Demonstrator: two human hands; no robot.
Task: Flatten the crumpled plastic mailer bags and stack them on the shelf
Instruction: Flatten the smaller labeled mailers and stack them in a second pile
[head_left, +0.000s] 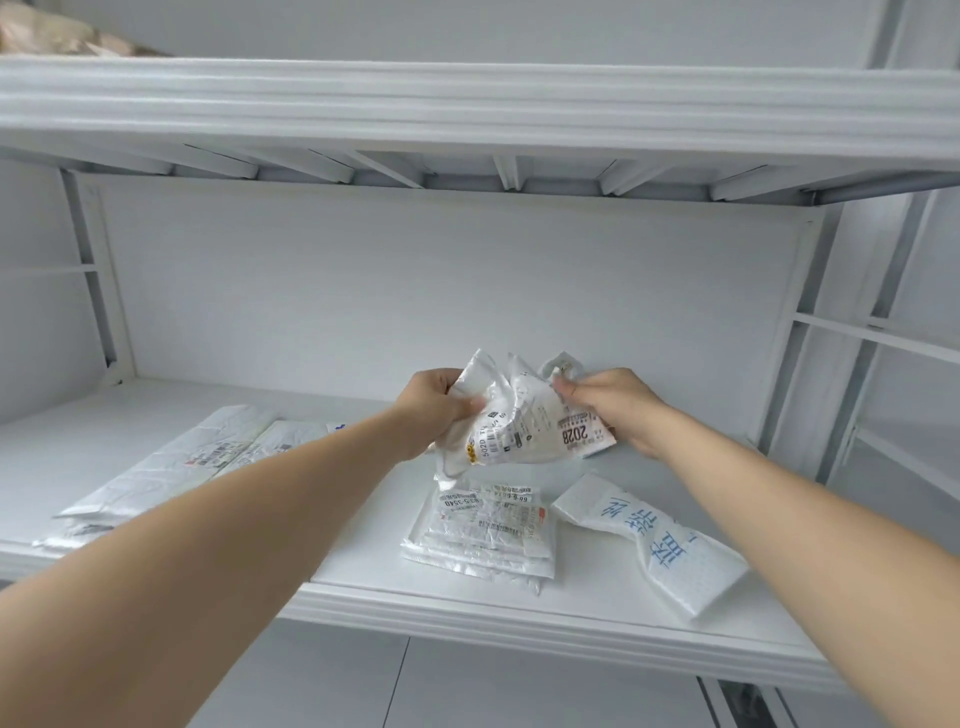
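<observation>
A crumpled white mailer bag (524, 415) with shipping labels hangs in the air above the white shelf (467, 613). My left hand (434, 408) grips its left edge and my right hand (618, 408) pinches its right edge. Below it lies a small stack of flattened mailer bags (485, 530) with labels facing up. To the right of that stack rests a white mailer with blue characters (654, 540), partly creased. A larger pile of flattened bags (171, 467) lies on the shelf's left side, partly hidden by my left forearm.
An upper shelf board (467, 104) spans overhead with something beige (52, 31) on its far left. White metal uprights (98, 275) stand at the left and right. The back wall (415, 291) closes the shelf bay.
</observation>
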